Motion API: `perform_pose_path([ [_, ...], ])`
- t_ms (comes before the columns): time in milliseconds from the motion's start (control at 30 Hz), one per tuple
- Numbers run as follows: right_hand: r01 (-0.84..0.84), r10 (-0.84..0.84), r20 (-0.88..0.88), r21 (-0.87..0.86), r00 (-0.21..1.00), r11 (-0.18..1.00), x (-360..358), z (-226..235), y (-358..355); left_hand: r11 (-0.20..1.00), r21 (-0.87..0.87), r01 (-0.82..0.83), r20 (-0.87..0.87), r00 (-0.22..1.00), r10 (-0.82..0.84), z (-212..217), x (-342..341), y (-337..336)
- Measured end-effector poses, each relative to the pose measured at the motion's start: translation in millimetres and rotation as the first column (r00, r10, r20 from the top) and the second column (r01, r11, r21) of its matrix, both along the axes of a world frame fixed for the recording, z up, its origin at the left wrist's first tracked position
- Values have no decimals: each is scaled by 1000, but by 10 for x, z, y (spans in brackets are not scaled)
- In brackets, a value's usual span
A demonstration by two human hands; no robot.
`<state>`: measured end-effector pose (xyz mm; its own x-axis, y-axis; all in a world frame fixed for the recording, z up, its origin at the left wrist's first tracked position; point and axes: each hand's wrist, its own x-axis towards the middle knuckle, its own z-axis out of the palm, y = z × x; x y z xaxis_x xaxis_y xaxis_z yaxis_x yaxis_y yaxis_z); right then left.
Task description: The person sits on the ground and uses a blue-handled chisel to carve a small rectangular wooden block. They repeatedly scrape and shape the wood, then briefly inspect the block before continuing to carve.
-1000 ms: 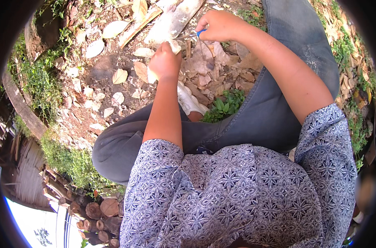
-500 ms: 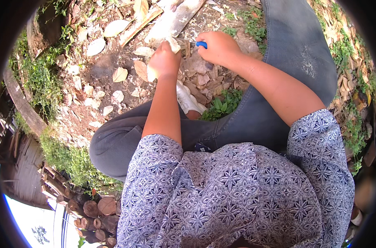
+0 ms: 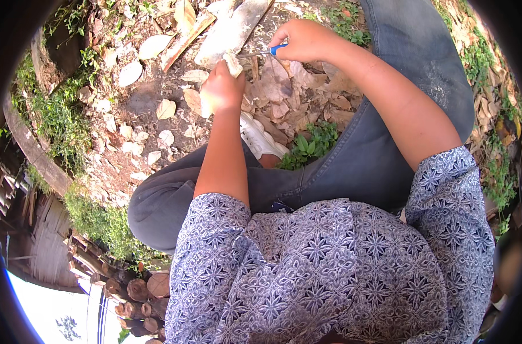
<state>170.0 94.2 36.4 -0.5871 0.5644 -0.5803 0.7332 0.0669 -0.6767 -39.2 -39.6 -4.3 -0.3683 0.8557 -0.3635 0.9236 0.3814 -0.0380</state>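
Observation:
My left hand (image 3: 222, 90) is closed around a pale, whitish piece of wood (image 3: 233, 65), whose top end sticks out above the fingers. To the right, my right hand (image 3: 308, 41) grips a tool with a blue handle (image 3: 278, 49). Its thin metal shaft (image 3: 252, 55) points left, and the tip reaches the pale piece. Whether the tip is a blade or a point is too small to tell. Just beyond both hands, a flat, weathered board (image 3: 229, 39) lies on the ground.
A narrow wood strip (image 3: 187, 41) lies left of the board among dry leaves (image 3: 165, 109) and pale shavings. My bent legs in dark trousers (image 3: 418, 86) frame the work area, with a white shoe (image 3: 259, 135) between them. Stacked logs (image 3: 137, 289) stand at the lower left.
My right hand has moved up and slightly away, and more of the tool's metal shaft shows. The left hand, still holding the pale piece, has shifted slightly left.

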Motion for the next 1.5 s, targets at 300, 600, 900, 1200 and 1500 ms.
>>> perform_pose_path([
  [300, 12, -16, -33, -113, 999, 994, 3, -71, 48, 1000, -3, -2, 14, 1000, 2, -1, -18, -8],
  [600, -14, 16, -14, 147, 1000, 989, -94, -120, -125, 1000, -15, 6, 28, 1000, -5, -4, -21, 46],
  [900, 169, -173, 183, 36, 968, 985, -346, 242, -633, 999, -23, -42, 40, 998, 43, 57, 4, 30],
  [1200, 142, -144, 73, 32, 987, 989, -154, 60, -62, 1000, 21, -17, 55, 998, 16, 239, -37, 178],
  [1500, 120, -105, 81, -203, 991, 972, -57, 102, 107, 999, 47, -3, 44, 999, 1, 188, -23, 252],
])
